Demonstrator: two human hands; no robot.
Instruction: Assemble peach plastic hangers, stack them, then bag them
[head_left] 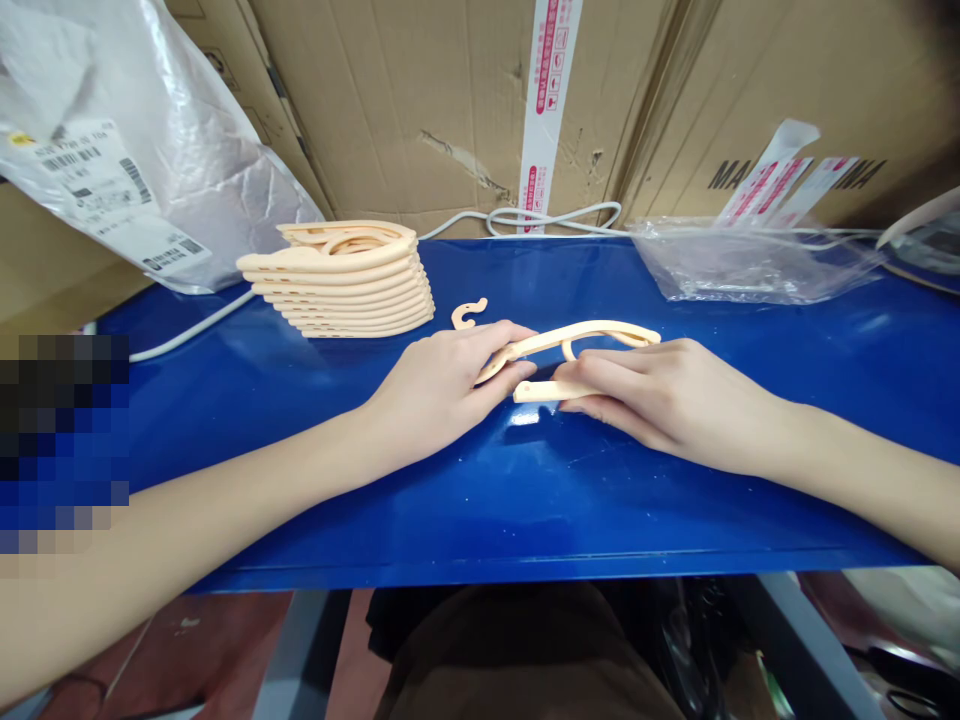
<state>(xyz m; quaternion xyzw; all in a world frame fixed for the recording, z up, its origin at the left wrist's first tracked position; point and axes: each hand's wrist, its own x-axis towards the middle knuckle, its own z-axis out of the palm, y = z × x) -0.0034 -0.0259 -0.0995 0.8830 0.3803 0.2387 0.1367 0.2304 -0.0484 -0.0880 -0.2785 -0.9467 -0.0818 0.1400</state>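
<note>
A cream plastic folding hanger point(600, 330) is held between my two hands, low over the blue table. The fingers of my left hand point(457, 375) pinch its left end. My right hand point(667, 400) grips its lower arm, whose tip pokes out to the left of the fingers. Part of the hanger is hidden behind the right hand. Just beyond the left hand lies a loose cream hook point(462, 316). Farther left, a neat stack of cream folding hangers point(337, 285) stands on the table.
The blue table point(480, 500) ends at a straight front edge. Cardboard boxes point(420, 100) wall off its back. A clear plastic bag point(735, 265) lies at back right, a white cable point(555, 222) runs along the rear, and a labelled silver-white bag point(202, 150) leans at back left.
</note>
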